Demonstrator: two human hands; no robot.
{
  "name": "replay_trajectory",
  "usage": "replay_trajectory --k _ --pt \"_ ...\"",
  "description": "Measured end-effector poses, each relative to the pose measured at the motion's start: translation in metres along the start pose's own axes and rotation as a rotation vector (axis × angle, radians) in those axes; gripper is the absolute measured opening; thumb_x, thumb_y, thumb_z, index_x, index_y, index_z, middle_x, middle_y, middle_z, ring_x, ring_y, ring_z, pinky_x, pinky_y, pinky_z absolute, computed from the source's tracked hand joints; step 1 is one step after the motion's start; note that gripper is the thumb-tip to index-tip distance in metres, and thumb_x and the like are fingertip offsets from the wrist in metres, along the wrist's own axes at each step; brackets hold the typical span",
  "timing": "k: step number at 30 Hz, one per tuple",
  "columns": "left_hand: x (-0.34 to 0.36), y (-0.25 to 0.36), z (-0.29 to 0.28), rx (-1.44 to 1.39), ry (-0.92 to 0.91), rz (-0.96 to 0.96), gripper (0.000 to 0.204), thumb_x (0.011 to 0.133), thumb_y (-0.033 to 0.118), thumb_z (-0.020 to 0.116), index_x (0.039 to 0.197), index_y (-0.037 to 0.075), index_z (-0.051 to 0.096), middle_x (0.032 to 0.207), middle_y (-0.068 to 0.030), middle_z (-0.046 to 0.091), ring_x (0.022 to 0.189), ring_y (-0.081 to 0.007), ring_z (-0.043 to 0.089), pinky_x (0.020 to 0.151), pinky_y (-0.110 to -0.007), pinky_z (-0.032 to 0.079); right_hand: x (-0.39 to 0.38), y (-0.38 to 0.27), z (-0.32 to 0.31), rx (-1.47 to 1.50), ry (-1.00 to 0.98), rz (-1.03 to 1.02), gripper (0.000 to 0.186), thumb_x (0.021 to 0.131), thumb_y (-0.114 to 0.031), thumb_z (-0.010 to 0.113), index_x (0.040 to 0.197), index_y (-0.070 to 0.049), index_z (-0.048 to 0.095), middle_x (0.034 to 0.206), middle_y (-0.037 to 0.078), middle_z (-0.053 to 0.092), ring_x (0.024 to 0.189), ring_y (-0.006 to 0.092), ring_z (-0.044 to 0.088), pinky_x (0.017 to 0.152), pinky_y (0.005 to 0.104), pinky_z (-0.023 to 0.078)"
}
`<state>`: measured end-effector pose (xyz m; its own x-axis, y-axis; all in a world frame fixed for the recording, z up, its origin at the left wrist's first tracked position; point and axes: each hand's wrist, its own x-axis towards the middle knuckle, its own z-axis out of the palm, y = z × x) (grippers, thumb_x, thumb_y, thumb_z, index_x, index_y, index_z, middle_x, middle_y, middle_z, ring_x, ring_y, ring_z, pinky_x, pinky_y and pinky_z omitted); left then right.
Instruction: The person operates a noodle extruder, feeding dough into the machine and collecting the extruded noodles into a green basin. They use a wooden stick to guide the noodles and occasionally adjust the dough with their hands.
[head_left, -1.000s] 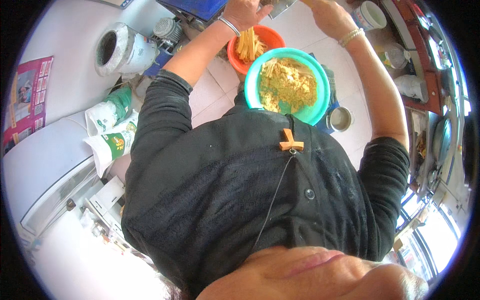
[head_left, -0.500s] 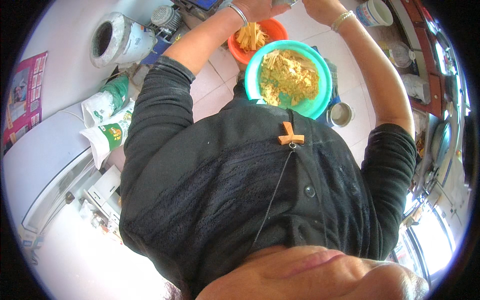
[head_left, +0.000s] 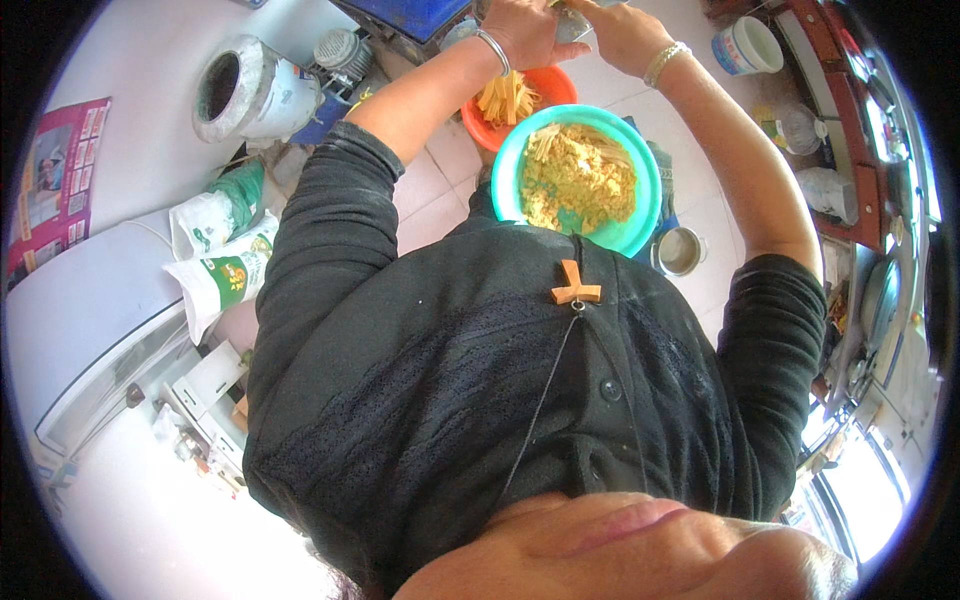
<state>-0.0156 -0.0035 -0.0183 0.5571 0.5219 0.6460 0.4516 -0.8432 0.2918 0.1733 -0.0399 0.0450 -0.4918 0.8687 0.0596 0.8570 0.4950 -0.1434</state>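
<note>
Both hands are at the top edge, over a grey shiny metal piece [head_left: 574,30] whose full shape I cannot see. My left hand [head_left: 525,36], a silver bangle on its wrist, has the thumb stretched away from the partly cut-off fingers. On the other side, my right hand [head_left: 628,38] is closed, its index finger pointing left over the metal piece; whatever it pinches is hidden. Below them, an orange basin [head_left: 556,66] holds flat yellow noodle strips [head_left: 507,98]. Nearer to me, a turquoise basin [head_left: 508,180] contains crumbly yellow dough [head_left: 580,178] with some strips.
A blue surface [head_left: 415,12] lies at the top left, beside a motor [head_left: 342,52] and a white cylindrical container [head_left: 262,92]. Green-and-white sacks [head_left: 228,270] stand left. To the right are a metal pot [head_left: 680,251], a white bucket [head_left: 748,46] and a brown cabinet [head_left: 815,45].
Both hands sit lower in the picture, showing more of their fingers. My left hand has its thumb out; the right index finger now reaches left. The basins appear slightly lower.
</note>
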Motion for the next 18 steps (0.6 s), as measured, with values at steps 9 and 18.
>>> replay_trajectory --k 9,18 --pt "-0.012 -0.019 -0.014 0.068 -0.225 0.144 0.044 0.086 0.024 0.076 0.122 0.002 0.062 0.117 -0.0202 0.065 0.112 -0.0358 0.063 0.097 -0.045 0.052 -0.033 -0.024 -0.064 0.050 -0.130 0.135 0.078 0.088 0.003 0.049 0.160 -0.027 0.037 0.096 0.019 0.073 0.066 0.0306 0.068 0.060 0.0415 0.055" --pt "-0.029 -0.028 0.004 0.140 0.014 0.026 0.072 0.097 0.047 0.061 0.139 -0.011 0.051 0.135 -0.0320 0.058 0.128 -0.0460 0.056 0.113 -0.050 0.042 -0.022 -0.002 -0.027 0.189 -0.116 0.160 0.081 0.090 0.004 0.045 0.163 -0.029 0.031 0.099 0.021 0.073 0.067 0.0304 0.068 0.062 0.0411 0.055"
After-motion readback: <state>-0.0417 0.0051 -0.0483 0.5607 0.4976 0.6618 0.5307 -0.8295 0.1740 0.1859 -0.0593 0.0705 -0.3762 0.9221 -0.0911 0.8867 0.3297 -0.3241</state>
